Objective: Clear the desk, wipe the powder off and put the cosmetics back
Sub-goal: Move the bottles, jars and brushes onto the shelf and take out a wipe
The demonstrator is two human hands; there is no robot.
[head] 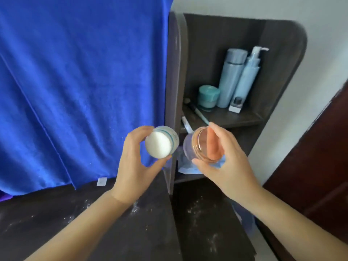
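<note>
We held a white, blue-banded jar (162, 142) in our left hand (134, 166) and its clear lid (202, 146) pinched in our right hand (226, 162), above the powder-dusted surface (56, 223).

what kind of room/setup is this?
Probably a home dressing table: dark wooden shelf unit holding pale blue skincare bottles and a teal-lidded cream jar, above a powder-dusted dark desk.

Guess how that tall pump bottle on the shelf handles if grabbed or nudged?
The pump bottle looks tall and narrow, so probably tips easily if pushed high. It stands right beside the capped bottle, so a nudge may knock both. Its smooth plastic-looking body may be slippery; its weight can't be judged.
</note>
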